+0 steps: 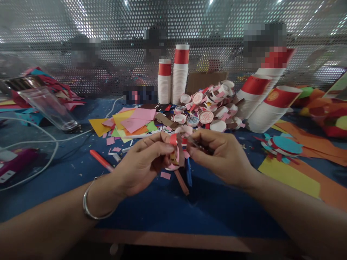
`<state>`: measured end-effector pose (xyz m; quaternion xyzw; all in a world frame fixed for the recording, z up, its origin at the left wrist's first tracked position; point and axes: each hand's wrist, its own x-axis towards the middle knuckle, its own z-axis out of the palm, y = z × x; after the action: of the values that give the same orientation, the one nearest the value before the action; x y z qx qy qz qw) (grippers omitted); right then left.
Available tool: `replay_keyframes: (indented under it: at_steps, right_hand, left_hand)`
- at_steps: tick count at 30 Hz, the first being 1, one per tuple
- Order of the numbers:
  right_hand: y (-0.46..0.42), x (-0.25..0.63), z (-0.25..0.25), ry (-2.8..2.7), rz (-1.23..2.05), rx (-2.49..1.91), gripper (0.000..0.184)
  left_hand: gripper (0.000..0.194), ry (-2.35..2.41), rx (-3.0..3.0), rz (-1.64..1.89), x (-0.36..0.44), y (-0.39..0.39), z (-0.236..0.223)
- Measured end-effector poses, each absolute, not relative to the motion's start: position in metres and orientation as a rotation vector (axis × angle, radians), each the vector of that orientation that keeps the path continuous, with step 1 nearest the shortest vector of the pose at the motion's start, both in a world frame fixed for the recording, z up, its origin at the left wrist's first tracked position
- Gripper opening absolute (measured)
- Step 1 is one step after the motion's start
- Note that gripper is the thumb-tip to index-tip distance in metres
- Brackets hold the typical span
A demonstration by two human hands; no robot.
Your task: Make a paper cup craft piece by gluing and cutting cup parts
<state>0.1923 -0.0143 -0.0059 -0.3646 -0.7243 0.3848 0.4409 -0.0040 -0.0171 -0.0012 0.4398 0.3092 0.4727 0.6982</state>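
Observation:
My left hand (148, 159), with a silver bangle at the wrist, pinches a small paper-cup craft piece (177, 151) banded in red, white, pink and brown paper strips. Close against its right side is my right hand (219, 155), fingers pinched together on something thin and dark that I cannot make out. Below the piece lie a brown stick-like item (181, 182) and a blue pen (189, 173). A red pen (101, 160) rests left of my left hand. Beyond both hands is a heap of similar cup pieces (206, 117).
White-and-red paper cup stacks (180, 76) stand at the back, with leaning stacks (260, 104) at right. Coloured paper sheets (138, 119) lie left of the heap. A turquoise paper piece (287, 144), a clear bottle (51, 104), a white cable (55, 144) and a purple power strip (18, 162) occupy the sides.

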Motion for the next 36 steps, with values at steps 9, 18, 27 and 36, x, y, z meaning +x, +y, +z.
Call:
replay_keyframes:
  at_steps: [9,18,27,36]
  right_hand:
    - [0.009,0.213,-0.008,-1.887,0.669,-1.141,0.023]
    - [0.015,0.214,-0.017,-1.900,0.742,-1.142,0.014]
    - [0.013,0.214,-0.019,-1.964,0.643,-1.162,0.012]
    - [0.012,0.214,-0.022,-1.990,0.572,-1.151,0.008]
  left_hand:
    - [0.005,1.055,1.765,1.120,-0.029,-0.005,-0.002]
    - [0.012,0.987,2.417,0.851,-0.027,-0.005,-0.019]
    - [0.014,0.977,2.627,0.725,-0.026,-0.004,-0.028]
    - [0.012,1.049,2.607,0.679,-0.024,-0.005,-0.022]
